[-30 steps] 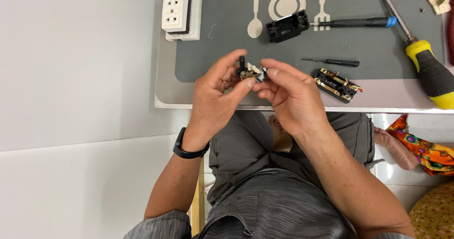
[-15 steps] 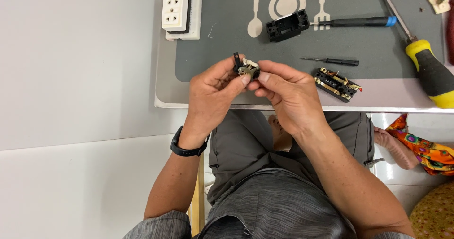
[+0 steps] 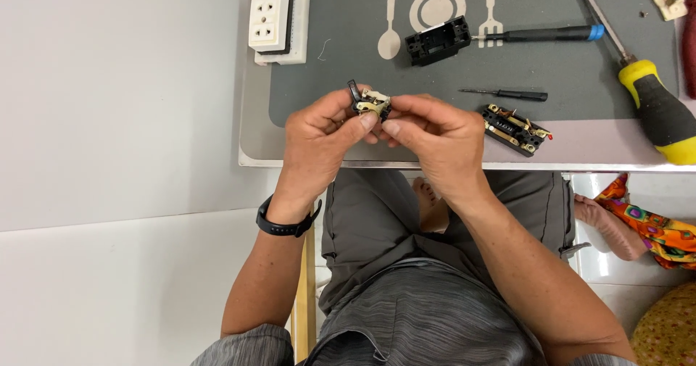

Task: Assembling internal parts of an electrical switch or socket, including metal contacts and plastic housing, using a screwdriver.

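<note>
Switch mechanism (image 3: 372, 104), one small black-and-cream piece with brass contacts, sits pinched between both hands just above the near edge of the worktop (image 3: 254, 141). Left hand (image 3: 319, 138) has its grip clenched on the piece with thumb and fingertips, and right hand (image 3: 435, 138) grasps it from the other side with thumb and forefinger, so the two hands meet at the part. One black wristband (image 3: 286, 225) circles the left wrist. On the grey mat (image 3: 326, 69) lie three screwdrivers: one thin black one (image 3: 507, 94) just beyond the right hand, one with a blue-tipped black handle (image 3: 540, 34), and one large yellow-and-black one (image 3: 656, 109). Two further black parts lie there, one empty housing (image 3: 437, 40) and one opened body with brass strips (image 3: 516, 129). One white triple socket (image 3: 272, 14) lies at the far left corner.
</note>
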